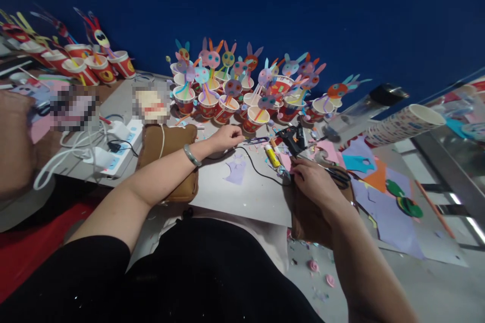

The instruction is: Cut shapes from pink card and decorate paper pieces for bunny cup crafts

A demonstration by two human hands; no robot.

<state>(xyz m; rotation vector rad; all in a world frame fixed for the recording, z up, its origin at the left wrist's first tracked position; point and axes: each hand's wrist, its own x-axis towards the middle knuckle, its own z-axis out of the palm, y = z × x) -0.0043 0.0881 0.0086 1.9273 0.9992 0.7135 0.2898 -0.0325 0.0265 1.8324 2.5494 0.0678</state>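
Observation:
My left hand is closed, with the fingertips pressed together over the table. Right at its fingertips is a slim purple-and-dark object; I cannot tell whether the hand holds it. My right hand lies over a brown cushion, its fingers curled together near a small pink scrap; what they hold is hidden. Just beyond it are a black glue gun and a yellow glue stick. A pair of dark-handled scissors lies beside that hand. Between the hands is a cut lilac paper piece.
Several paper cups with rabbit-faced figures line the back by the blue wall. At left are a white power strip and another brown cushion. A cup stack, a clear bottle and coloured paper lie right.

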